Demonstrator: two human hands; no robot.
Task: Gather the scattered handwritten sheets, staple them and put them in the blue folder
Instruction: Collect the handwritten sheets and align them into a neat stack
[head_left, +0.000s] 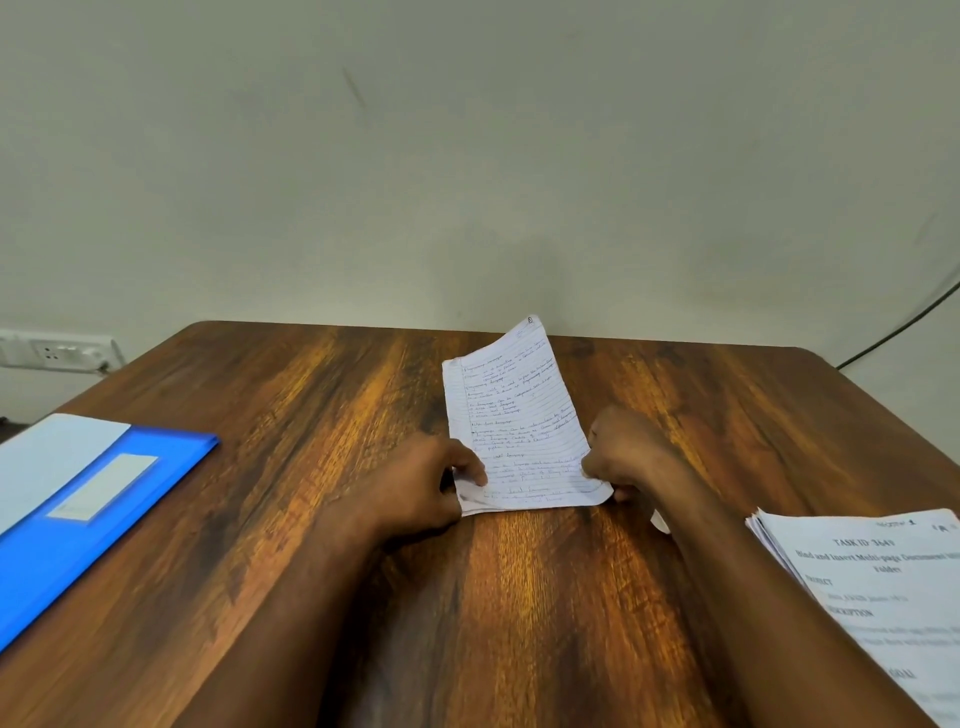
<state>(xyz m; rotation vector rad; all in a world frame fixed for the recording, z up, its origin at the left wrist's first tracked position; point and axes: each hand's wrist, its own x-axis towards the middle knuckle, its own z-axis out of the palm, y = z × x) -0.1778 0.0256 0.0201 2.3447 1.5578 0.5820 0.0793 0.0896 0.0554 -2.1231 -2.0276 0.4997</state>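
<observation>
Both hands are pinching the sheets (519, 415) near the tabletop's (311, 395) far edge: left hand (421, 488) at the near-left corner, right hand (623, 452) at the right edge. The folder (78, 519) is lying at the left edge, bare wood between.

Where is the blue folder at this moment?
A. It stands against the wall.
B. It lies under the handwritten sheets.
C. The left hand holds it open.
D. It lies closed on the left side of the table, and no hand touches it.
D: the blue folder lies flat and closed at the left of the table, while the left hand and the right hand both hold the handwritten sheets in the middle.
</observation>
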